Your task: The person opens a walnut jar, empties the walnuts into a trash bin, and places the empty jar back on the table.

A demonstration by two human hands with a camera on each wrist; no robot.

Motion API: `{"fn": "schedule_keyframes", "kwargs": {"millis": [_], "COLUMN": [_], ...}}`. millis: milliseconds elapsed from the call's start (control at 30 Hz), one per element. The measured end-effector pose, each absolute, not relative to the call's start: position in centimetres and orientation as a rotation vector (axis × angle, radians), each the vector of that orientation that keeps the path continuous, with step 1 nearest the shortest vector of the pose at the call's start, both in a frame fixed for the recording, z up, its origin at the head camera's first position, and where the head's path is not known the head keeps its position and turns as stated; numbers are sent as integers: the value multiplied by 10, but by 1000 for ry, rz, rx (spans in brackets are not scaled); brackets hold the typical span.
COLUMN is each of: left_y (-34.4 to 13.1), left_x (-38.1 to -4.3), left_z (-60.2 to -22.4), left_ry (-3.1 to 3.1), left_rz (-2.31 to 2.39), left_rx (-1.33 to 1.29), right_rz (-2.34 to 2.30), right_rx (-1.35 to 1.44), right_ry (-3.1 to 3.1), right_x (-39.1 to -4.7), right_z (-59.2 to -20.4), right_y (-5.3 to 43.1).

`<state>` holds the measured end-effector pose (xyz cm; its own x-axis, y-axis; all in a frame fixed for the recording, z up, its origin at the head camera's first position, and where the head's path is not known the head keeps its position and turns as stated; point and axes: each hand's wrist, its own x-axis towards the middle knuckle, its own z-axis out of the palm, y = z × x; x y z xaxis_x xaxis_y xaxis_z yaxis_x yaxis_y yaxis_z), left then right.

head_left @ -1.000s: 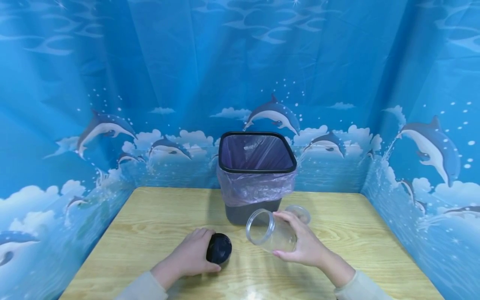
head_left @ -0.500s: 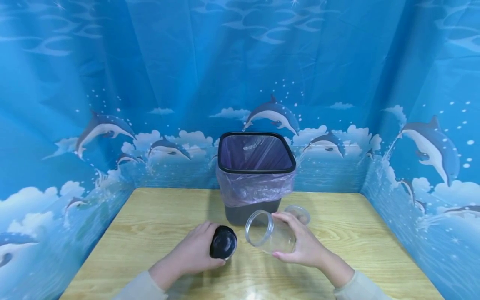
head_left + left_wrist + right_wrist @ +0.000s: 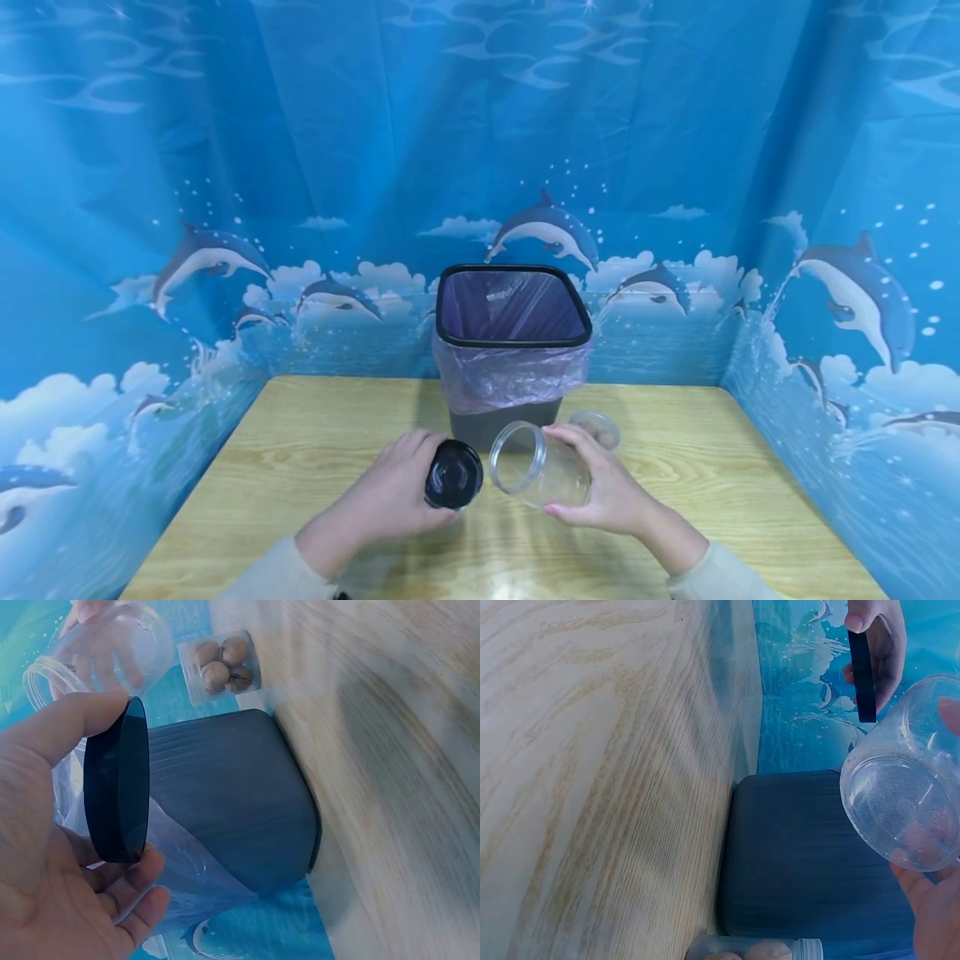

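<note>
A black round lid (image 3: pixel 453 475) is pinched by my left hand (image 3: pixel 393 492), thumb and fingers on opposite edges. The left wrist view shows the lid (image 3: pixel 116 787) edge-on. My right hand (image 3: pixel 617 492) grips a clear jar (image 3: pixel 558 477), thumb below and fingers above. Tilted on its side, the uncapped jar points its mouth left at the lid, a small gap apart. Nothing shows inside the jar (image 3: pixel 900 802) in the right wrist view. Behind the right fingers stands a smaller clear jar (image 3: pixel 600 423); the left wrist view shows several round brown nuts (image 3: pixel 216 675) in it.
Just beyond the hands stands a dark grey bin (image 3: pixel 506 421) lined with a purple plastic bag (image 3: pixel 513 375). A blue curtain (image 3: pixel 337 150) printed with dolphins surrounds the wooden table (image 3: pixel 337 425) at the back and both sides.
My left hand has raised the lid and moved it right, closer to the jar's mouth. The lid's round face turned more toward the head camera. My right hand and the jar have hardly moved.
</note>
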<state>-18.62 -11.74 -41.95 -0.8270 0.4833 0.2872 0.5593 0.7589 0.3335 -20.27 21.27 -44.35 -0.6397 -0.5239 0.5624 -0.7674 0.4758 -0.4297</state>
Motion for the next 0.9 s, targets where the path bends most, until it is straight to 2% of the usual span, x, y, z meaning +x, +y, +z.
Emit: {"fn": "schedule_keyframes", "kwargs": {"millis": [900], "left_y": [-112], "left_x": [-188], "left_z": [-399], "left_ry": [-2704], "left_rz": [-627], "left_rx": [-905], "right_rz": [928], "right_rx": [1096], "right_ry": [-2403], "right_x": [-201], "right_z": [-444], "right_y": [210]}}
